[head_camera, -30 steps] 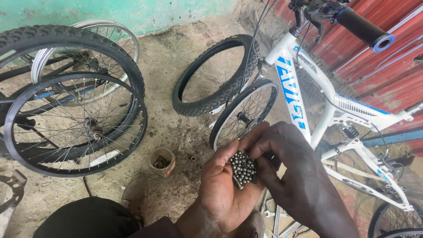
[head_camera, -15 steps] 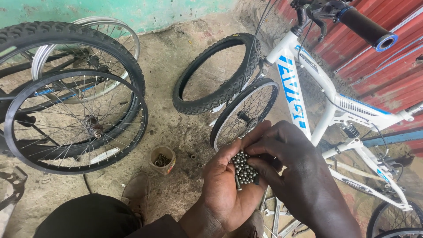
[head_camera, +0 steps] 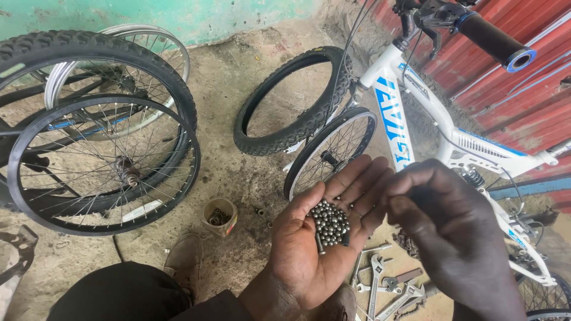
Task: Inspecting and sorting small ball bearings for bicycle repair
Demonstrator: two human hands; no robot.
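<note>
Steel balls (head_camera: 329,220), small and shiny, lie heaped in the cupped palm of the left hand (head_camera: 324,238). That hand is open, palm up, fingers spread toward the white bicycle. A short dark pin or bolt lies among the balls near the heel of the pile.

Right hand (head_camera: 452,232) hovers just beside the left, back toward the camera, fingers curled together near the left fingertips. Cannot tell whether it pinches a ball; the fingertips are hidden from this angle.

Surroundings:
- White bicycle (head_camera: 416,113) with blue markings stands ahead and to the right, black handlebar grip (head_camera: 491,38) at top right, its small spoked front wheel (head_camera: 330,151) just beyond the left fingers.
- Loose black tyre (head_camera: 291,134) lies on the concrete floor (head_camera: 238,77) behind that wheel.
- Bare spoked rim (head_camera: 104,166) leans at left against a larger knobby-tyred wheel (head_camera: 89,47); a silver rim (head_camera: 160,44) sits behind them.
- Small tin can (head_camera: 219,217) holding small parts stands on the floor, left of the left wrist.
- Wrenches (head_camera: 380,285) lie scattered on the floor below both hands.
- Brown shoe (head_camera: 184,261) and dark trouser leg (head_camera: 113,294) at bottom left.
- Red corrugated wall (head_camera: 523,89) behind the bicycle.
</note>
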